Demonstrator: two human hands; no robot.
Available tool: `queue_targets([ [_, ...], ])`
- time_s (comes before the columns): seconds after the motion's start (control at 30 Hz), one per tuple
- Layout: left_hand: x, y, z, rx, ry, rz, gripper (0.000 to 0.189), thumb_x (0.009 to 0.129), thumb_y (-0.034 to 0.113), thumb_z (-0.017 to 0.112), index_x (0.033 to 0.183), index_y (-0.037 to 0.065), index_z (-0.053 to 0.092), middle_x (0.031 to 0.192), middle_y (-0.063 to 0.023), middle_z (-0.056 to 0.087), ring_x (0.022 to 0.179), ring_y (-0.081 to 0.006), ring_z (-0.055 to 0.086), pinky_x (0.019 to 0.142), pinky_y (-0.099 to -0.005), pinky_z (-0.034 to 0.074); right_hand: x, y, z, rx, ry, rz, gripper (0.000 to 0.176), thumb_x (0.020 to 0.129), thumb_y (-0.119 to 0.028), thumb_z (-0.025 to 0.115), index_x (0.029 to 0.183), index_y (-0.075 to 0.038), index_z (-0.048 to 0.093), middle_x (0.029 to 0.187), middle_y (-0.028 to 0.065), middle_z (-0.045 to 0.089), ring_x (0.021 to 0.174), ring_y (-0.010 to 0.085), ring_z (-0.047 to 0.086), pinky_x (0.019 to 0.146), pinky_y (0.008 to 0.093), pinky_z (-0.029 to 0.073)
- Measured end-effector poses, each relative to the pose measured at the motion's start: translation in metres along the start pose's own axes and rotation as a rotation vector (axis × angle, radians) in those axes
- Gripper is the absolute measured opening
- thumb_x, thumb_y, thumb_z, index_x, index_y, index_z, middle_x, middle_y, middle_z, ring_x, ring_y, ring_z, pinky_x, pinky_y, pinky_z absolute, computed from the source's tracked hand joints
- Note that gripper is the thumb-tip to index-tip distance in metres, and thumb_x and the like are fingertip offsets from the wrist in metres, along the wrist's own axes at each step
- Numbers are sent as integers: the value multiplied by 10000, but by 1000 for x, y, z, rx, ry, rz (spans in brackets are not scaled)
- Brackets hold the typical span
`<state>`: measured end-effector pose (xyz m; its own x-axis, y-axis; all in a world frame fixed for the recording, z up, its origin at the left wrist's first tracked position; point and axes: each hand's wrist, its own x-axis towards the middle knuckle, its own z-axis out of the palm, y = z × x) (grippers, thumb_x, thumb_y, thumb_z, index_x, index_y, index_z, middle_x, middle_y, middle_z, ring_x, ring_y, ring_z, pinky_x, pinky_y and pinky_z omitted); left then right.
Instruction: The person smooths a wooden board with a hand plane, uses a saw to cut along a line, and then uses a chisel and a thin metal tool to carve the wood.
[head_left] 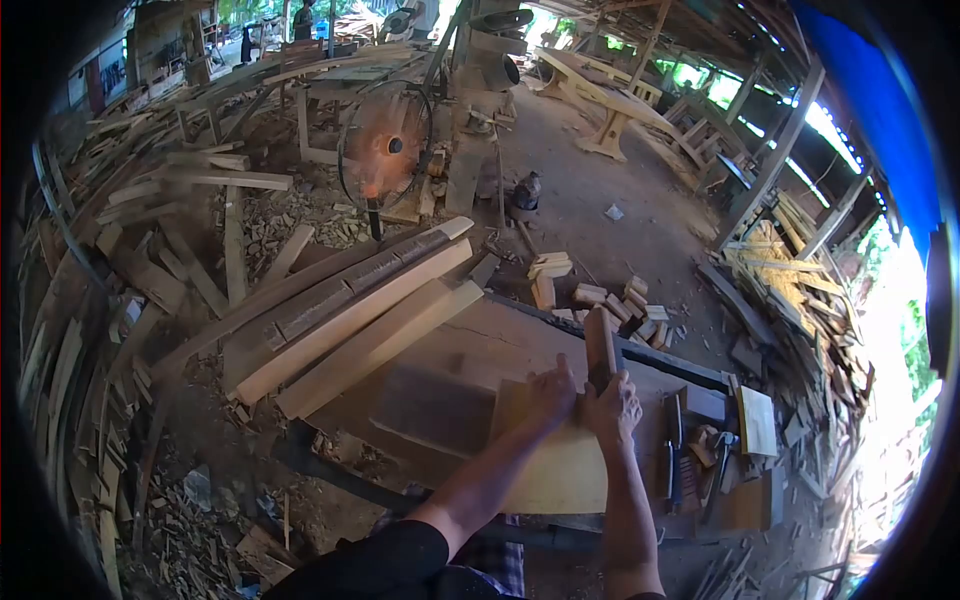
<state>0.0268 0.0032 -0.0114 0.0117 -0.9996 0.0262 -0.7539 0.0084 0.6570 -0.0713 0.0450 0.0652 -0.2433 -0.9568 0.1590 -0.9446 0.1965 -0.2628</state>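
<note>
A: Starting at the left, what lies there?

B: Long planks point(350, 310) lean across the rubble, with a fan point(385, 145) far behind them. Neither is being touched.

A: And the person's hands?

B: The left hand point(552, 392) has its fingers curled shut with the thumb up, pressed against the left side of the block point(600, 342). The block stands upright, its lower end down on the pale board point(560, 475) that lies on the bench point(440, 400). The right hand point(614, 406) wraps the block's lower part from the right, fingers closed round it.

A: How would that block handle?

B: It looks like a short sawn piece of solid wood: stiff, not fragile, and probably light enough for one hand. The faces seem rough, so slipping is unlikely, though splinters are a risk. Its lower half, gripped across the long faces as now, looks like the best hold, since the top end stays free.

A: Anything to the right?

B: Tools point(680, 455) lie on the bench just beside the right hand, and offcuts point(610, 300) are heaped beyond the bench's far edge.

A: Any labels or writing?

B: None can be read on the block, board or tools.
</note>
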Motion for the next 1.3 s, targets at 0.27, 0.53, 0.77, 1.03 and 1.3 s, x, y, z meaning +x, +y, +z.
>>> queue_targets([
  [0.27, -1, -1, 17, 173, 98, 104, 438, 930, 131, 448, 1331, -30, 378, 899, -211, 683, 859, -319, 671, 777, -531, 441, -161, 46, -37, -98, -151, 150, 474, 814, -338, 680, 1080, -3, 476, 1003, 234, 562, 959, 420, 586, 795, 513, 475],
  [0.53, 0, 4, 3, 123, 57, 54, 468, 910, 145, 433, 1322, -75, 399, 824, -140, 704, 783, -292, 691, 807, -488, 452, 18, 6, 7, -27, -23, 50, 463, 835, -345, 663, 1094, -3, 489, 1000, 222, 597, 994, 392, 603, 838, 489, 483],
  [0.77, -2, 11, 1, 65, 82, 35, 217, 953, 147, 384, 1134, 54, 458, 895, -203, 700, 881, -359, 677, 796, -482, 434, -152, 51, -35, -56, -145, 98, 504, 829, -340, 665, 1136, 4, 464, 1013, 236, 557, 952, 419, 590, 791, 517, 474],
  [1.03, -6, 11, -10, 90, 34, 35, 192, 955, 136, 379, 1110, 62, 465, 892, -201, 700, 887, -355, 677, 805, -478, 434, -6, 12, 9, -15, -44, 4, 490, 824, -347, 685, 1108, 0, 488, 1017, 238, 577, 966, 395, 602, 803, 475, 490],
  [1.3, 1, 10, -7, 31, 21, -14, 186, 934, 118, 404, 1101, 69, 469, 937, -198, 695, 938, -344, 667, 823, -470, 425, -144, 46, -30, -31, -165, 96, 547, 820, -337, 678, 1176, 23, 471, 1021, 229, 555, 977, 401, 579, 794, 501, 483],
])
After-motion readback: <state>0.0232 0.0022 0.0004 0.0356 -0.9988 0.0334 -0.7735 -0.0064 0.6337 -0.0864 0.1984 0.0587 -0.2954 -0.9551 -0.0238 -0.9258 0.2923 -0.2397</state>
